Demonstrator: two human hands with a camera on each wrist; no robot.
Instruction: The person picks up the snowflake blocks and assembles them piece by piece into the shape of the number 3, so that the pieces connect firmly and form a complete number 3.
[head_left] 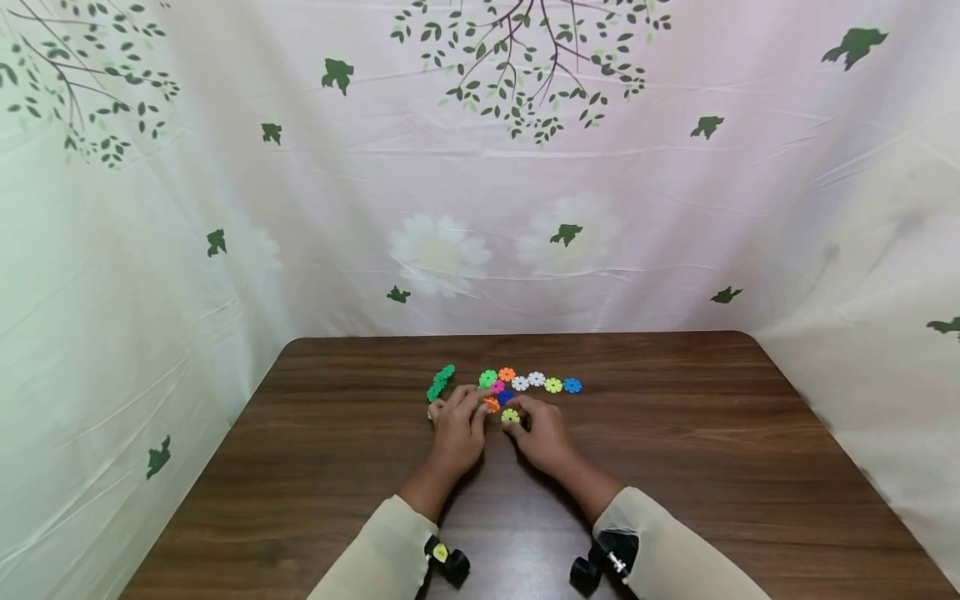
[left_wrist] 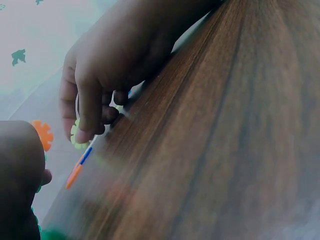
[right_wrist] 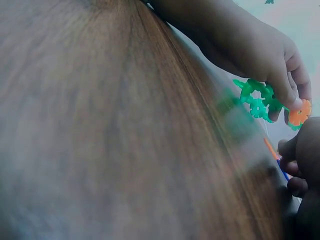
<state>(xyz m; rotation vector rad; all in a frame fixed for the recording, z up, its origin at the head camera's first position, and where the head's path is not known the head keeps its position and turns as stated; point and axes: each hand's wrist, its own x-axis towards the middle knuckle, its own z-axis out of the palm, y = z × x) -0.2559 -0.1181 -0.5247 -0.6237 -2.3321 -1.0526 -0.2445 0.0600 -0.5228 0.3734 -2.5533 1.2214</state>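
My left hand (head_left: 457, 432) pinches an orange notched, flower-shaped disc (right_wrist: 300, 114) between thumb and finger. A chain of green discs (head_left: 440, 382) stands just beyond that hand; whether it joins the orange disc, I cannot tell. My right hand (head_left: 546, 435) pinches a yellow-green disc (head_left: 511, 416) on edge, a short way to the right of the orange one. In the left wrist view that same yellow-green disc (left_wrist: 78, 135) shows under the thumb. A dark blue disc (head_left: 506, 397) lies between the two hands, near the fingertips. Some of the left fingers are hidden in the right wrist view.
Beyond the hands, loose discs lie on the brown wooden table (head_left: 675, 467): light green (head_left: 488, 377), orange (head_left: 507, 374), pink (head_left: 498, 387), two white ones (head_left: 528, 381), yellow-green (head_left: 553, 385) and blue (head_left: 572, 386). A printed curtain (head_left: 487, 192) hangs behind the table's far edge.
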